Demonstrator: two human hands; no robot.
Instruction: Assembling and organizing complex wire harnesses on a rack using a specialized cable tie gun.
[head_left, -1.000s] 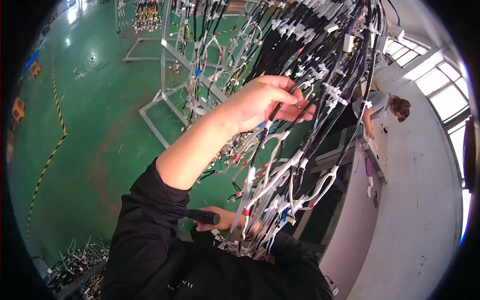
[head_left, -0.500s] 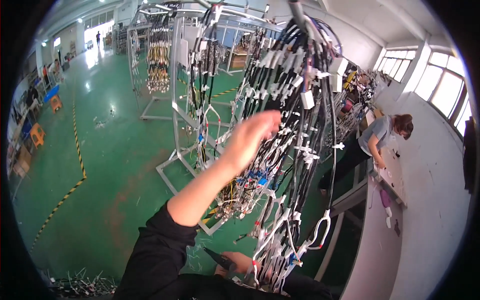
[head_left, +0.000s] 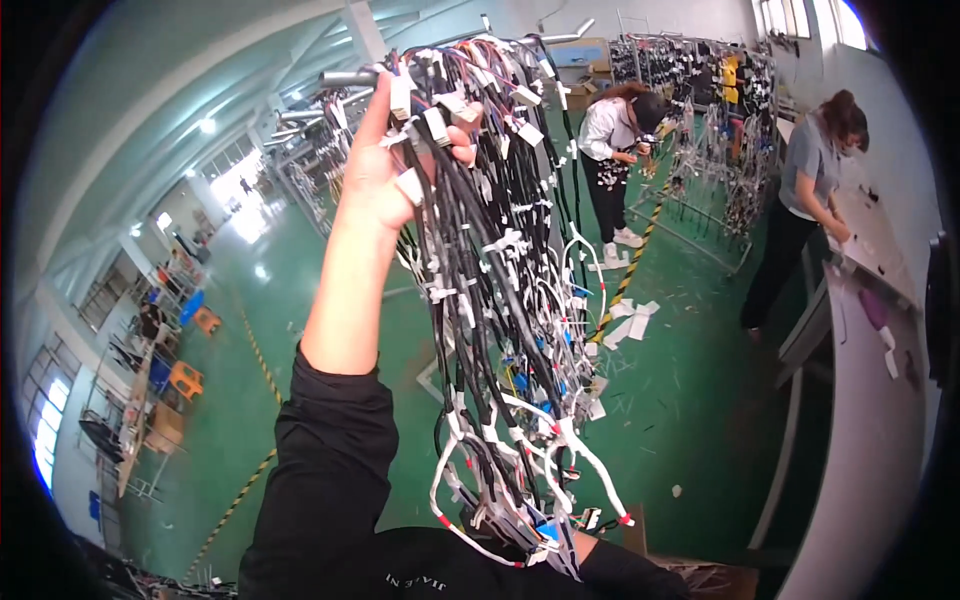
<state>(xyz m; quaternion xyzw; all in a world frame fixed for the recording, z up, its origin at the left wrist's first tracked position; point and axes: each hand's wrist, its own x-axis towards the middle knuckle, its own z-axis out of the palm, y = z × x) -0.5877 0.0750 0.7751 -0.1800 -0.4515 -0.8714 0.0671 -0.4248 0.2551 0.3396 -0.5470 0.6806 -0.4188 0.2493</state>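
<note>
Raised in front of me, my left hand (head_left: pixel 400 160) is closed around the upper part of a thick bundle of wire harnesses (head_left: pixel 480 240), close below the metal rail (head_left: pixel 350 78) they hang from. The thumb points up on the left side and the fingertips curl in from the right. Black sleeved cables run down with white connectors and tape tags, ending in white branches (head_left: pixel 590 460) with red marks. Low down by my body, my right hand is hidden behind these ends; only a strip of skin (head_left: pixel 583 547) by the black sleeve shows.
At the right, a person in grey (head_left: pixel 808 185) works at a long bench (head_left: pixel 850 440). Another person in a white top (head_left: pixel 607 130) stands farther back, near racks of hanging harnesses (head_left: pixel 700 90). Orange stools (head_left: pixel 186 379) stand left; scraps litter the green floor.
My left hand has moved up and closed on the harnesses. The view has swung right, bringing the white-topped person into sight. The dark tool earlier in my right hand is no longer clearly visible.
</note>
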